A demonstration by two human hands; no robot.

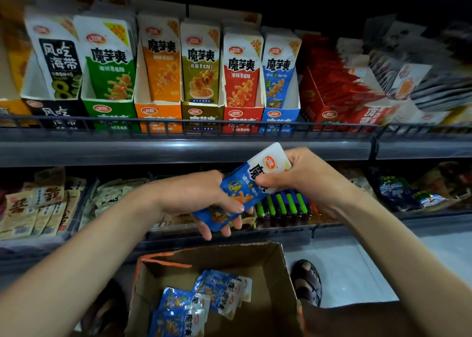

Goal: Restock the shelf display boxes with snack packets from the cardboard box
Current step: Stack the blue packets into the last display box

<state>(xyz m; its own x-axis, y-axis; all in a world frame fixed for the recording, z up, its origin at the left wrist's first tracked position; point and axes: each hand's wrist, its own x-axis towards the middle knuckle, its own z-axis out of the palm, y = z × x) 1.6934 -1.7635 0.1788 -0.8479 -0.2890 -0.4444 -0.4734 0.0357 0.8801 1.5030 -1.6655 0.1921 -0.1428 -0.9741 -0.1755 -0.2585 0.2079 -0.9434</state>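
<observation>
Item held: a small stack of blue-and-white foil snack packets, tilted, white top end up and to the right, carrying a red oval logo and large black characters 魔芋爽, partly covered by fingers. It sits in front of the grey shelf edge, above the open box on the floor.

Left hand: closed around the lower blue end of the stack, thumb on its face, fingers curled beneath.

Right hand: pinching the upper white end, thumb on the printed face.

Below: an open brown cardboard box on the floor, holding loose blue-and-white packets of the same print, lying flat and overlapping toward its left side. A foot in a dark sandal stands just beside the box's right wall.

Upper shelf, behind a black wire rail, upright display boxes side by side:
- black box, packets reading 风吃海带 with a large 8;
- green box, 魔芋爽;
- orange box, 魔芋爽;
- olive-brown box, 魔芋爽;
- red box, 魔芋爽;
- blue box, 魔芋爽, packets matching the held stack;
- a wider red box of red packets, text blurred.

Lower shelf: tan packets at left, green-striped items behind the hands; print unreadable.
</observation>
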